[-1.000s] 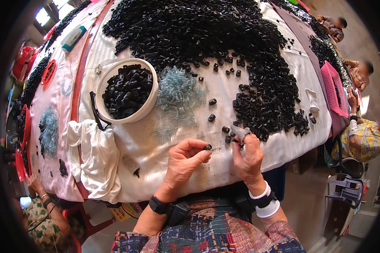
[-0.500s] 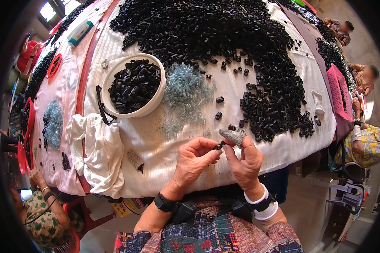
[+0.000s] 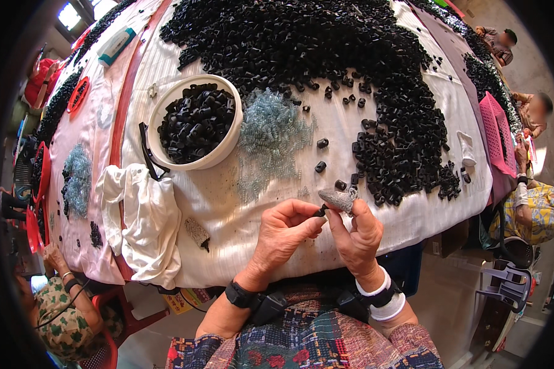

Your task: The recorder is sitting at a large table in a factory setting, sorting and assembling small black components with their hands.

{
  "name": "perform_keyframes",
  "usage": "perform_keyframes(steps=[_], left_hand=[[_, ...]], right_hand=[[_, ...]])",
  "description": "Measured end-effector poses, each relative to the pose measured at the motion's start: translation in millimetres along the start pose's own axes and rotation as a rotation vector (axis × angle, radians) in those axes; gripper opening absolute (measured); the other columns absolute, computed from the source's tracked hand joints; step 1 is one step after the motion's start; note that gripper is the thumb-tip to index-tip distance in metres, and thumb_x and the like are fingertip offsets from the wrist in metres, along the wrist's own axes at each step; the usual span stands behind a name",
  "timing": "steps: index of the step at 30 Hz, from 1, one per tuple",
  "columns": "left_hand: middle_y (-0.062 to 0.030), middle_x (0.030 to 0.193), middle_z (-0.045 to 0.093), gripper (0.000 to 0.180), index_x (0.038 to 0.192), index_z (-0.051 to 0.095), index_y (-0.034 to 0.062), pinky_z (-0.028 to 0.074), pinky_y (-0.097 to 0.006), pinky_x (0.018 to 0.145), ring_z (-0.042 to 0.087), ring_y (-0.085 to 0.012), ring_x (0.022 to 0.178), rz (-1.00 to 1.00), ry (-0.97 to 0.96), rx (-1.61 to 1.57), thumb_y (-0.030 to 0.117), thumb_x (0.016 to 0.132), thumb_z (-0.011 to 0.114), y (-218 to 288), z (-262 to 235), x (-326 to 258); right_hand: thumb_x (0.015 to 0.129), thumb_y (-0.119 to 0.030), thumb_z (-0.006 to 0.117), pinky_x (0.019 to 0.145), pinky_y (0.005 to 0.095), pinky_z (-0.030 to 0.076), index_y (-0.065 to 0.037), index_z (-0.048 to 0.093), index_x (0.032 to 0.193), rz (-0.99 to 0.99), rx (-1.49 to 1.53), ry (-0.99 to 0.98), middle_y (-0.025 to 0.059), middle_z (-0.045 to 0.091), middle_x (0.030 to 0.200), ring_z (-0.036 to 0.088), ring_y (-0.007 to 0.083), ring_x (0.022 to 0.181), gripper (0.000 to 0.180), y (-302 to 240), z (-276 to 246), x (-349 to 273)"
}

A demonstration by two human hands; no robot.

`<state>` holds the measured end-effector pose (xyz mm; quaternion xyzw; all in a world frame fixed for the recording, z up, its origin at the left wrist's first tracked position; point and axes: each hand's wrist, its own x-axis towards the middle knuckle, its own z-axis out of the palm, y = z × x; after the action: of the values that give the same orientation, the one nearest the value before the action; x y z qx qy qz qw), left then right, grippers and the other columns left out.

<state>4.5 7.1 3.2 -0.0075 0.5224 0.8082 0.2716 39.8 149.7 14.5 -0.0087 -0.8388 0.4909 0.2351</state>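
My left hand [image 3: 283, 234] pinches a small black plastic piece [image 3: 321, 211] between thumb and fingertips, just above the near edge of the cloth. My right hand [image 3: 358, 238] meets it there, thumb close to the piece. Tucked in the right fingers is a grey, speckled, cone-shaped thing [image 3: 337, 198], its blunt tip pointing left; I cannot make out what it is. The fingertips partly cover the black piece. Beyond the hands lie a few loose black pieces [image 3: 340, 184] and a tangled heap of clear bluish small springs or coils [image 3: 269, 132].
A white tub [image 3: 237, 120] full of black pieces stands left of the coils. A crumpled white cloth [image 3: 141, 227] and a speckled grey item with a dark tip [image 3: 197, 232] lie nearer. A large black heap [image 3: 289, 43] spreads behind. A pink basket [image 3: 497, 132] is at right; people sit at both sides.
Both hands stay together in nearly the same place, with the black piece still pinched between the fingertips. The view has shifted slightly.
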Motion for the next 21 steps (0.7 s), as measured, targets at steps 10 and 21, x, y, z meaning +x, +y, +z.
perform_keyframes(steps=[10,21], left_hand=[[-0.0032,0.079,0.066,0.015,0.095,0.063,0.0,0.05,-0.02,0.06,0.06,-0.0064,0.067,-0.009,0.006,0.015,0.007,0.083,0.069,-3,-2,0],[-0.0026,0.077,0.065,0.015,0.094,0.063,0.0002,0.049,-0.02,0.059,0.059,-0.0061,0.066,0.0,0.002,0.042,0.007,0.083,0.069,-5,0,0]], right_hand=[[0.074,0.009,0.067,0.065,0.0273,0.049,-0.003,0.063,0.096,0.071,0.008,-0.038,0.0097,0.065,0.083,0.063,0.0185,0.071,0.026,-4,-4,2],[0.071,0.011,0.067,0.061,0.0308,0.049,-0.001,0.062,0.093,-0.079,-0.017,-0.046,0.0118,0.062,0.081,0.061,0.0256,0.07,0.025,5,-4,2]])
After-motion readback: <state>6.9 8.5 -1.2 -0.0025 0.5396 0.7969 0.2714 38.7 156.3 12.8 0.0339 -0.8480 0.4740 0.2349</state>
